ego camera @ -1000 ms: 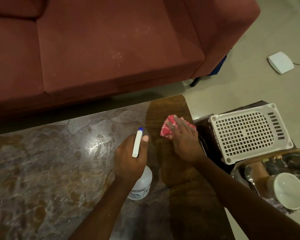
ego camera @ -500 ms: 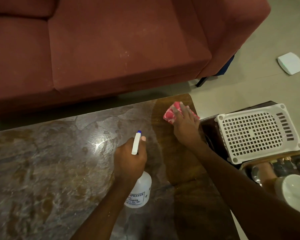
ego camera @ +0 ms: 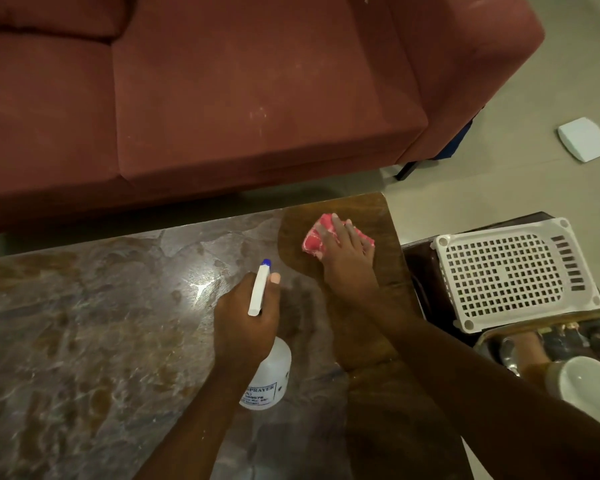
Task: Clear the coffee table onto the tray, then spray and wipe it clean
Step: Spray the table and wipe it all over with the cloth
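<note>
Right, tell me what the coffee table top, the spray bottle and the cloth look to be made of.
Coffee table top: glossy stone-look surface, mottled brown-grey with a light glare; its right end looks like wood grain.
Spray bottle: translucent white plastic, printed label.
Cloth under the right hand: soft woven fabric, pink with white pattern, crumpled.

Dim, warm light. Rust-red sofa (ego camera: 222, 98) fills the top, dark leg (ego camera: 405, 170) at its right corner. Pale beige floor (ego camera: 520, 188) on the right, small white box (ego camera: 584, 139) with a cable lying there.
</note>
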